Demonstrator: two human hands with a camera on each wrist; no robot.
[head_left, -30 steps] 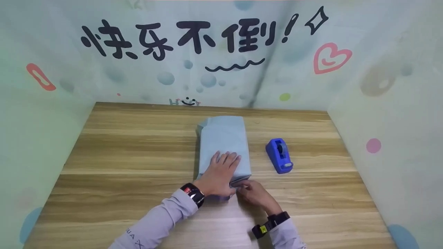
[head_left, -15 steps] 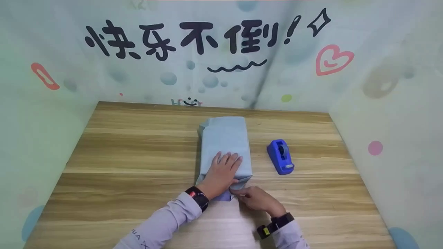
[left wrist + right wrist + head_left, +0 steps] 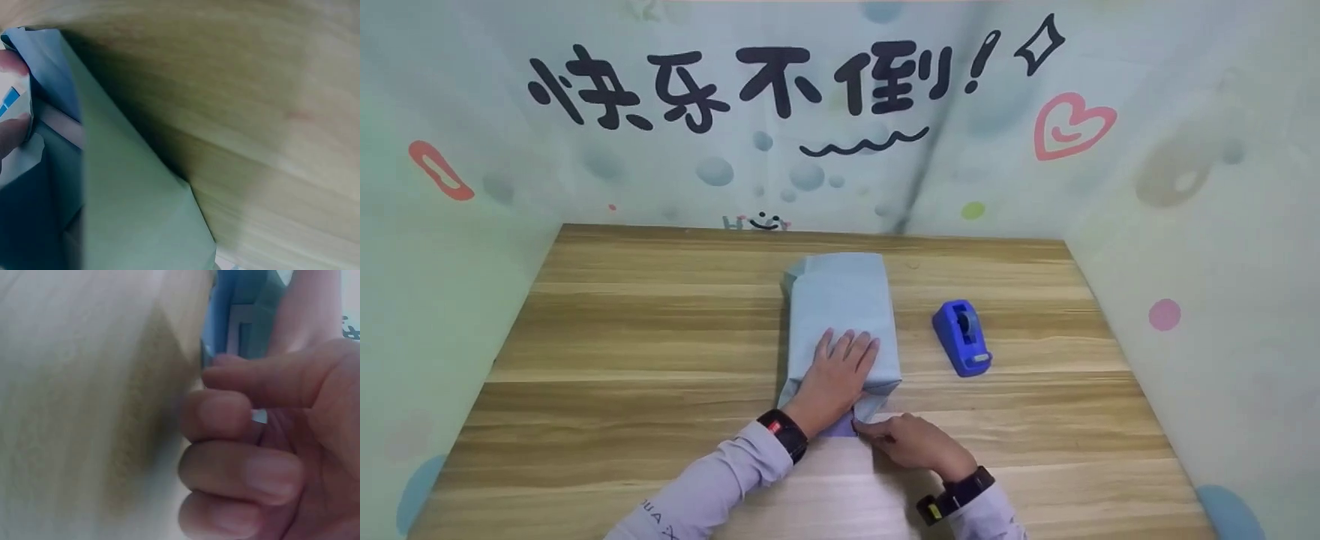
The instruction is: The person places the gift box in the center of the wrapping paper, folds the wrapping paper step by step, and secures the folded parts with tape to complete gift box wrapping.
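A box-shaped package (image 3: 844, 296) wrapped in light blue paper lies on the wooden table. My left hand (image 3: 834, 382) rests on its top near the front end, fingers straight and spread. At that end the wrapping paper (image 3: 135, 169) stands out in loose folds, and a purplish-blue flap (image 3: 838, 427) lies low toward me. With thumb and index finger my right hand (image 3: 915, 442) pinches the edge of this front paper; its other fingers are curled, as the right wrist view shows. Two fingertips (image 3: 14, 132) touch the paper edge in the left wrist view.
To the right of the package stands a blue tape dispenser (image 3: 962, 337) with a roll in it. Printed cloth walls (image 3: 840, 135) enclose the table (image 3: 645, 322) at the back and both sides.
My right hand has drawn toward me along the front paper, and more of the folded flap shows. The left hand stays on the package top. The tape dispenser stays in place.
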